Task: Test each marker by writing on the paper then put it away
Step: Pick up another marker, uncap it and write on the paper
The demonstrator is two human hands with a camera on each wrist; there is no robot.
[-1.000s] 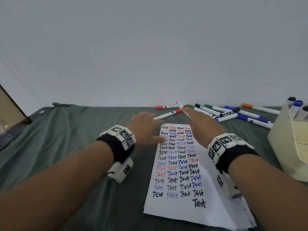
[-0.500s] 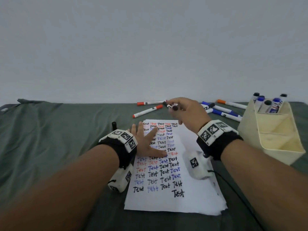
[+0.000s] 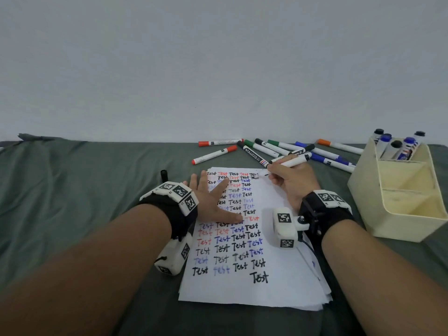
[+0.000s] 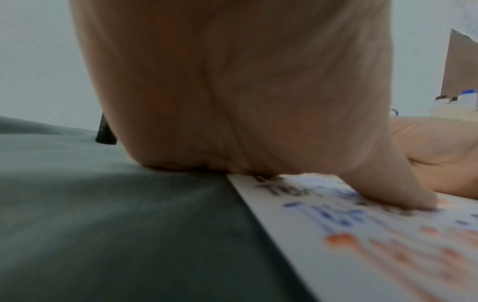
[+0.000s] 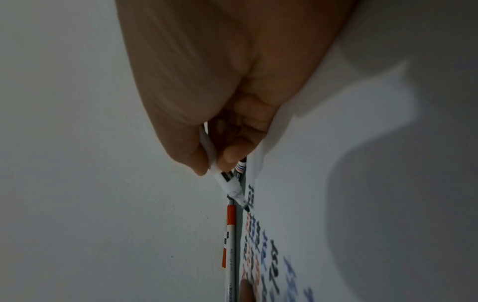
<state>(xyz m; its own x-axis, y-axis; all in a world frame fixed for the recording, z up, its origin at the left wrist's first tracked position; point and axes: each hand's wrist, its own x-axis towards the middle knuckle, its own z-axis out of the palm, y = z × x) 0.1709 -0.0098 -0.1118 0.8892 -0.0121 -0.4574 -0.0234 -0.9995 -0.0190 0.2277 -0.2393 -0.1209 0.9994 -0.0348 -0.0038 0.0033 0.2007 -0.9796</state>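
— Green cloth covered the table; what lay at the left?

— A black cap stood just beyond the left hand, whose fingers were spread flat, pressing the paper covered in "Test".

— And further right?

— The right hand pinched an uncapped marker, thumb and fingers curled round it, tip at the sheet's top right. Loose markers lay behind, and a cream holder at far right held five more.
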